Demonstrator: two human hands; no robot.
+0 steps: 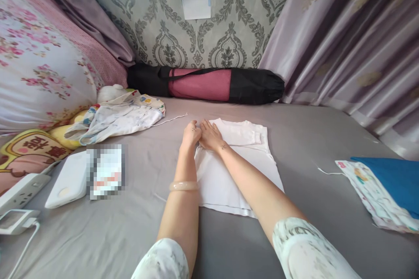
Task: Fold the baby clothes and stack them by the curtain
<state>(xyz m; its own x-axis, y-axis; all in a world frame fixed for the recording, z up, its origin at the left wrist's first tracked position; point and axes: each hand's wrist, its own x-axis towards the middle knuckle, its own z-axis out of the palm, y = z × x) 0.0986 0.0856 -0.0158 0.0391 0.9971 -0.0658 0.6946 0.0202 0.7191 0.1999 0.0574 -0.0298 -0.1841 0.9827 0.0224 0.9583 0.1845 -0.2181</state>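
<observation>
A small white long-sleeved shirt (240,165) lies flat on the grey bedsheet in front of me, one sleeve folded across its upper part. At its upper left edge my left hand (191,134) is closed, with the fingers curled at the fabric; the fingertips are partly hidden. Close beside it my right hand (210,136) lies flat on the shirt, fingers stretched out. A pale bangle (183,186) circles my left forearm.
A black and pink rolled bag (203,83) lies along the wall. Left are a crumpled printed garment (121,117), a white power bank (69,178), a blurred packet (106,172) and a power strip (22,192). Folded printed cloth (366,192) and blue cloth (389,181) lie right.
</observation>
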